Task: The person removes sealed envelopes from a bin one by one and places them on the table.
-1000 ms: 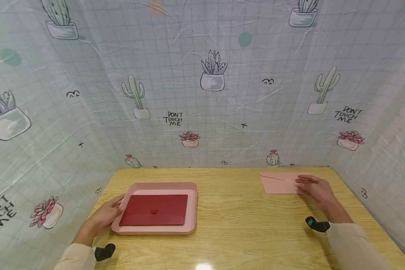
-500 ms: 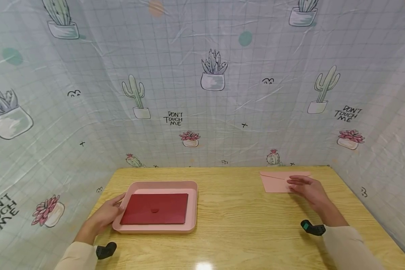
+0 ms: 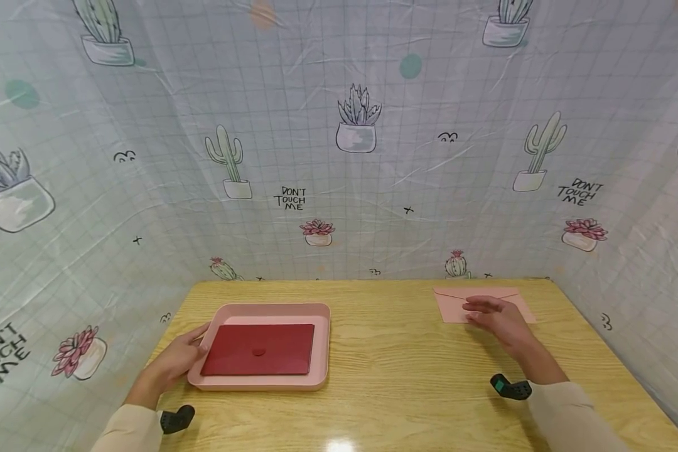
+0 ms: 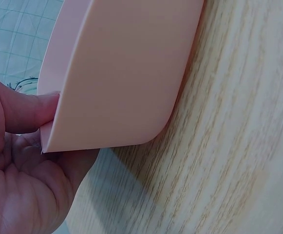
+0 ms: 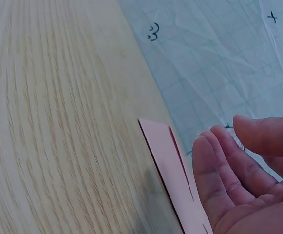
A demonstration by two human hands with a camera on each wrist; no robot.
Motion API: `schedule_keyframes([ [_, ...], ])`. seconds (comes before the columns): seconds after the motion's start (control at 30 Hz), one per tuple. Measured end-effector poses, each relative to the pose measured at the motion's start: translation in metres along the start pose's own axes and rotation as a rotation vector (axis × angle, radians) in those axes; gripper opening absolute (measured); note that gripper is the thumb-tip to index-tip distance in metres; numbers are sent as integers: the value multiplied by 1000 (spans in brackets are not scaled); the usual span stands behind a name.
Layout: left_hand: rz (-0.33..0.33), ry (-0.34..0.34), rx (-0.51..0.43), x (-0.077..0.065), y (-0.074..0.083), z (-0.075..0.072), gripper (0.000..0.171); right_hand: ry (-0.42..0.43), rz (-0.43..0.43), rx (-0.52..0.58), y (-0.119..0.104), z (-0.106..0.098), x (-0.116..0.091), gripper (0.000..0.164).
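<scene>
A pink tray point(image 3: 271, 382) stands on the left of the table, a dark red envelope point(image 3: 258, 351) with a small rounded clasp lying flat in it. My left hand point(image 3: 175, 361) grips the tray's left side. In the left wrist view the thumb hooks over the rim of the tray point(image 4: 122, 73), with fingers behind the wall. At the back right lies a pale pink envelope point(image 3: 451, 306), flap side up. Over its front middle hovers my right hand point(image 3: 500, 323), fingers loosely bent and holding nothing. The right wrist view shows a gap between thumb and fingertips, beside the pink envelope point(image 5: 163, 156).
A wooden table point(image 3: 384, 364) spreads between the tray and the pink envelope. Behind it and along both sides hangs a cactus-print curtain point(image 3: 294, 138). Black wrist devices sit at both sleeves, the right one point(image 3: 511, 388) close above the table.
My right hand has drifted left over the pink envelope, uncovering its right end. My left hand keeps its grip on the tray, which stays in place.
</scene>
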State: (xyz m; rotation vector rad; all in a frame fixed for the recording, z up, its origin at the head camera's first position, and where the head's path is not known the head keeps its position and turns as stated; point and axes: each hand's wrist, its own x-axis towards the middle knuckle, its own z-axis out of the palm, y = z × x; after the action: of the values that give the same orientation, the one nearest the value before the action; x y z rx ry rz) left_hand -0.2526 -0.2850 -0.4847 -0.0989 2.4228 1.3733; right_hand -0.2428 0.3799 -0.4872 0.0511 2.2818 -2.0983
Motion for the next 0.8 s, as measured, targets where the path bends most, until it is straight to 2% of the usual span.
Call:
schedule_keyframes([
  [0.3, 5, -4, -5, 3, -3, -1, 65, -23, 3, -27, -4, 19, -3, 48],
  [0.8, 4, -9, -16, 2, -3, -1, 65, -92, -10, 30, -17, 48, -8, 43],
])
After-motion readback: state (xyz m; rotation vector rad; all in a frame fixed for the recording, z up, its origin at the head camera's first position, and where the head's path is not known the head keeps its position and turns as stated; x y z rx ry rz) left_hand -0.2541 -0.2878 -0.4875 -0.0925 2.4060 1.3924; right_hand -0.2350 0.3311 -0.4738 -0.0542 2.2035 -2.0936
